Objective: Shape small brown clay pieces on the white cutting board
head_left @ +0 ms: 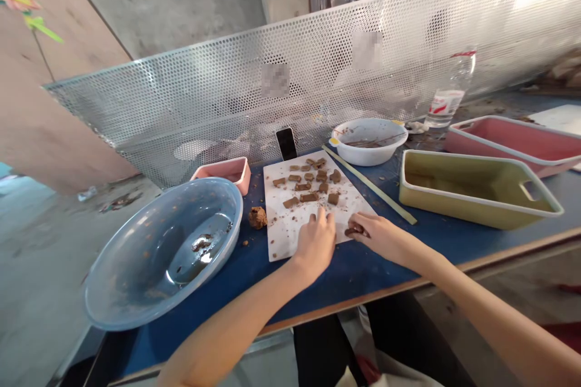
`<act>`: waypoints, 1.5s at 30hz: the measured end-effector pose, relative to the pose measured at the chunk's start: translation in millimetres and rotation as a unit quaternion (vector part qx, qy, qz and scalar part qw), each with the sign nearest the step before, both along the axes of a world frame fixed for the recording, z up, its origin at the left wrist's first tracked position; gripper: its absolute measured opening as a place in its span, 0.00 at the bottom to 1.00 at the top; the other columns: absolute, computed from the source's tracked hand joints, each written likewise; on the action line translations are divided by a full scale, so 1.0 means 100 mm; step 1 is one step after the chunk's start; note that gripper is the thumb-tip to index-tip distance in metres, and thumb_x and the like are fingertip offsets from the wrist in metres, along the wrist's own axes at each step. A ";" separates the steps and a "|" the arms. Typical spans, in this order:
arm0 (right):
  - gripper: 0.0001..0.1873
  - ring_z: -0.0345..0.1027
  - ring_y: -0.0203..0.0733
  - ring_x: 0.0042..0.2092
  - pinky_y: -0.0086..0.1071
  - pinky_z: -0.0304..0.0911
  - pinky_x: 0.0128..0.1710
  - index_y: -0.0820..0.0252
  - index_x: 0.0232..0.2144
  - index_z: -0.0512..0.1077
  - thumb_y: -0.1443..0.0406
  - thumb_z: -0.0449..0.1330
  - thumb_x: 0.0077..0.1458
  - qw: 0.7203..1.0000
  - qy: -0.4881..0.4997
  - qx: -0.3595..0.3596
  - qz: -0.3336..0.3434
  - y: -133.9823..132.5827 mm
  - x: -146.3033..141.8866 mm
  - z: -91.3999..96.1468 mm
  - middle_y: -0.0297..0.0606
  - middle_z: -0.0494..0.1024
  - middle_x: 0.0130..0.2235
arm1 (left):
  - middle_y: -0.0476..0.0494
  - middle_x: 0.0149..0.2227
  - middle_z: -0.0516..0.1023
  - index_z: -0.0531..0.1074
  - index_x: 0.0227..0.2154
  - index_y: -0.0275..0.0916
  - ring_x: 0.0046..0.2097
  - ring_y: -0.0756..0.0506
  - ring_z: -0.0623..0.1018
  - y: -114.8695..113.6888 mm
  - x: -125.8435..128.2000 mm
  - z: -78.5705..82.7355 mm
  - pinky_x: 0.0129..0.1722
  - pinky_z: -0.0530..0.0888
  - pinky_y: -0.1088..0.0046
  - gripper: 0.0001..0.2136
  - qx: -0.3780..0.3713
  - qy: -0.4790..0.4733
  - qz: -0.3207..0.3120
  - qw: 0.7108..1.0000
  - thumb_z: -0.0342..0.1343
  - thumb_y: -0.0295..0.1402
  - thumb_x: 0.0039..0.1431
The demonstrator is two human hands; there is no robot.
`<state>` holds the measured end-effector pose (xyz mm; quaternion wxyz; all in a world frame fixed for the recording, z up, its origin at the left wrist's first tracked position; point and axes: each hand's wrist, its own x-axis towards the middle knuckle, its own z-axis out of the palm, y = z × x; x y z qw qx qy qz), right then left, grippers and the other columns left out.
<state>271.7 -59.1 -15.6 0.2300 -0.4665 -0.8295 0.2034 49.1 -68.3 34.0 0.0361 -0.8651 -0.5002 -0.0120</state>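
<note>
- Leftmost, a basin point(131, 260) is set at the left edge of the tabletop point(249, 266); a brown ball point(258, 217) is seen between it and the board's point(284, 236) left edge.
- Across the board's far half, blocky brown pieces point(309, 197) are scattered among crumbs.
- Over the board's near edge, the left hand point(316, 236) is placed palm down, fingers loosely bent; whether anything is held beneath cannot be told.
- By the board's near right corner, a lump point(352, 232) is held in the narrowed fingers of the right hand point(374, 231). It is best gripped lightly, with pressure kept even, so that crumbling is avoided. Dark brown and uneven, it is partly hidden by the fingers.
- Farther right, a green box point(454, 211) is placed near the tabletop's front edge.
</note>
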 end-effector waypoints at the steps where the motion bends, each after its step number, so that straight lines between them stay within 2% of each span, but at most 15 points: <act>1: 0.09 0.74 0.43 0.36 0.36 0.68 0.40 0.55 0.38 0.70 0.59 0.58 0.72 1.000 -0.003 -0.009 -0.007 0.01 -0.02 0.04 0.36 0.78 0.36 | 0.27 0.58 0.74 0.72 0.57 0.34 0.52 0.34 0.83 0.02 -0.05 -0.04 0.42 0.81 0.65 0.14 -0.001 0.012 0.008 1.000 0.55 0.24 0.71; 4: 0.07 0.72 0.40 0.31 0.34 0.63 0.36 0.55 0.37 0.71 0.60 0.60 0.69 1.000 -0.006 0.003 -0.029 0.10 -0.09 0.17 0.34 0.78 0.31 | 0.29 0.58 0.75 0.73 0.58 0.35 0.54 0.34 0.83 0.05 -0.16 -0.08 0.44 0.81 0.64 0.20 -0.027 0.035 0.047 0.998 0.51 0.15 0.67; 7: 0.07 0.73 0.41 0.32 0.33 0.64 0.37 0.57 0.43 0.76 0.60 0.61 0.68 0.999 0.000 0.038 -0.036 0.29 -0.18 0.35 0.35 0.81 0.31 | 0.29 0.58 0.75 0.72 0.58 0.34 0.52 0.35 0.84 0.07 -0.28 -0.09 0.46 0.81 0.64 0.22 -0.058 0.023 0.059 0.996 0.50 0.12 0.65; 10: 0.06 0.77 0.43 0.37 0.34 0.66 0.40 0.58 0.40 0.79 0.63 0.62 0.69 0.996 -0.063 0.061 0.000 0.53 -0.27 0.54 0.39 0.84 0.35 | 0.29 0.60 0.74 0.72 0.58 0.34 0.51 0.38 0.84 0.07 -0.43 -0.14 0.47 0.80 0.66 0.22 -0.046 -0.005 0.088 0.995 0.49 0.12 0.66; 13: 0.09 0.79 0.46 0.44 0.34 0.67 0.45 0.59 0.40 0.80 0.64 0.60 0.71 0.986 -0.129 0.098 0.032 0.76 -0.38 0.64 0.44 0.86 0.43 | 0.30 0.61 0.74 0.72 0.58 0.35 0.53 0.38 0.84 0.10 -0.58 -0.23 0.49 0.80 0.66 0.20 -0.009 -0.025 0.118 0.993 0.47 0.14 0.70; 16: 0.10 0.78 0.47 0.46 0.35 0.67 0.47 0.61 0.40 0.82 0.66 0.60 0.71 0.979 -0.163 0.109 0.050 0.94 -0.49 0.61 0.47 0.84 0.46 | 0.30 0.62 0.74 0.72 0.61 0.35 0.53 0.39 0.84 0.15 -0.66 -0.29 0.51 0.80 0.65 0.19 0.014 -0.034 0.135 0.990 0.46 0.18 0.73; 19: 0.10 0.77 0.44 0.43 0.33 0.66 0.44 0.63 0.37 0.82 0.69 0.60 0.69 0.972 -0.198 0.111 0.062 1.05 -0.58 0.48 0.47 0.83 0.46 | 0.31 0.62 0.75 0.72 0.62 0.34 0.52 0.40 0.84 0.18 -0.68 -0.30 0.53 0.81 0.64 0.21 0.022 -0.037 0.140 0.989 0.45 0.18 0.73; 22: 0.09 0.77 0.43 0.42 0.32 0.66 0.42 0.63 0.38 0.82 0.71 0.60 0.68 0.966 -0.223 0.114 0.066 1.10 -0.63 0.37 0.46 0.82 0.46 | 0.31 0.61 0.75 0.77 0.56 0.34 0.50 0.40 0.85 0.18 -0.68 -0.29 0.52 0.82 0.63 0.21 0.016 -0.029 0.144 0.989 0.43 0.16 0.72; 26: 0.10 0.78 0.45 0.45 0.33 0.68 0.47 0.64 0.40 0.82 0.70 0.59 0.71 0.960 -0.244 0.127 0.058 1.11 -0.64 0.27 0.48 0.82 0.47 | 0.32 0.58 0.76 0.79 0.49 0.34 0.47 0.40 0.85 0.17 -0.68 -0.28 0.50 0.82 0.63 0.19 0.013 -0.027 0.145 0.989 0.43 0.17 0.72; 30: 0.12 0.78 0.48 0.48 0.35 0.68 0.52 0.66 0.42 0.82 0.70 0.58 0.72 0.957 -0.252 0.137 0.049 1.13 -0.65 0.19 0.51 0.82 0.47 | 0.32 0.57 0.76 0.78 0.51 0.34 0.45 0.41 0.85 0.17 -0.69 -0.29 0.46 0.83 0.65 0.18 0.021 -0.032 0.143 0.989 0.44 0.17 0.72; 36: 0.14 0.78 0.50 0.48 0.37 0.69 0.51 0.67 0.40 0.82 0.67 0.57 0.73 0.960 -0.238 0.132 0.062 1.07 -0.68 0.15 0.51 0.82 0.46 | 0.32 0.57 0.76 0.76 0.52 0.35 0.44 0.43 0.85 0.17 -0.70 -0.31 0.46 0.82 0.68 0.17 0.019 -0.038 0.143 0.989 0.45 0.16 0.72; 40: 0.13 0.77 0.50 0.49 0.38 0.68 0.52 0.67 0.41 0.82 0.67 0.58 0.73 0.962 -0.222 0.131 0.088 0.85 -0.71 0.19 0.51 0.82 0.47 | 0.33 0.57 0.75 0.76 0.51 0.34 0.43 0.43 0.84 0.16 -0.72 -0.33 0.45 0.81 0.67 0.17 0.020 -0.051 0.144 0.988 0.44 0.16 0.72; 45: 0.14 0.76 0.47 0.46 0.36 0.68 0.50 0.63 0.38 0.82 0.64 0.58 0.75 0.961 -0.200 0.117 0.150 0.34 -0.74 0.25 0.45 0.81 0.43 | 0.34 0.55 0.75 0.76 0.47 0.35 0.43 0.43 0.84 0.17 -0.72 -0.34 0.46 0.80 0.65 0.15 0.011 -0.067 0.151 0.986 0.45 0.18 0.74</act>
